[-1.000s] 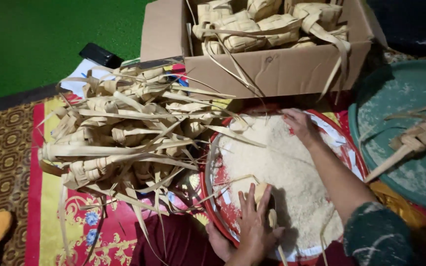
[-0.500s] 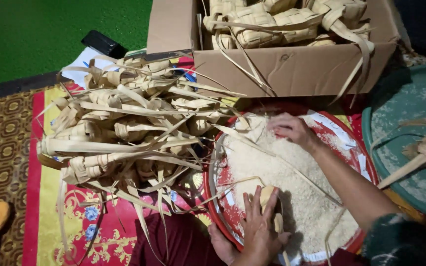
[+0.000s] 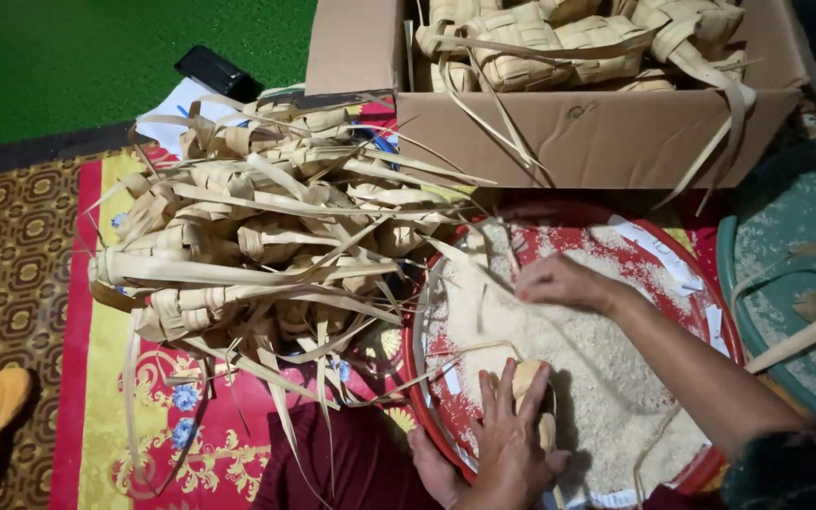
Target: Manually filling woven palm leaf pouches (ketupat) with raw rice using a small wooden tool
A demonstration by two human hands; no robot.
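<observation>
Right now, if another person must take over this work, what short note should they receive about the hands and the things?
Left hand: holds a small woven palm-leaf pouch at the near edge of the red tray, fingers wrapped over it.
Right hand: lies palm down on the heap of uncooked rice in the tray and holds nothing that I can see.
Pile of woven pouches with long leaf strips lies on the patterned mat, left of the tray.
Cardboard box behind the tray holds more woven pouches.
Done and left: I cannot tell whether any pouch is filled.
</observation>
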